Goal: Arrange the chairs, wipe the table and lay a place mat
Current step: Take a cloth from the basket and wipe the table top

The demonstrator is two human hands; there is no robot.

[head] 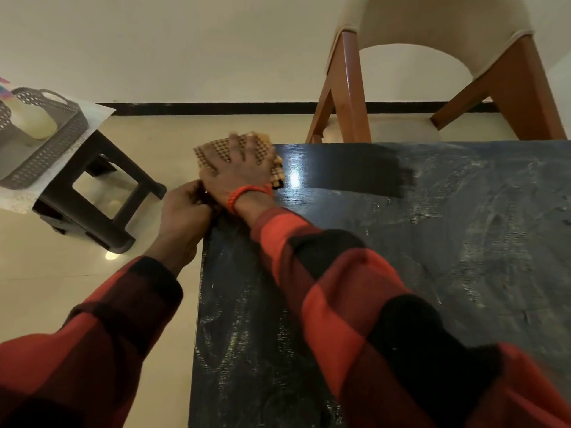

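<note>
- Two hands meet at the far-left corner of the table [401, 242]: our right hand [239, 168] lies flat with fingers spread, pressing down on the cloth [213, 154]; our left hand [185, 211] is curled closed at the table's edge just beside the right wrist, and we cannot tell what it pinches, if anything.
- The cloth is tan with a fine checked weave of light and brown squares. It sits under the right palm, partly on the tabletop and partly hanging out past the corner, towards the floor [77, 282] side.
- Most of the cloth is covered by the hand, so we cannot tell its long axis; the visible part spreads left and away from the fingers, and a frayed or folded edge shows at the hand's right side.
- To the right of that hand runs a dark, clean band across the table, while the surface near our sleeves is smeared with pale, dusty streaks.
- Beyond the right hand, across the table's far edge, stands a chair [432, 72] with brown wooden legs and a cream seat.
- Left of the left hand, well apart, a dark stool [102, 193] carries a grey perforated basket [46, 156].
- An orange band [244, 194] circles the right wrist.
</note>
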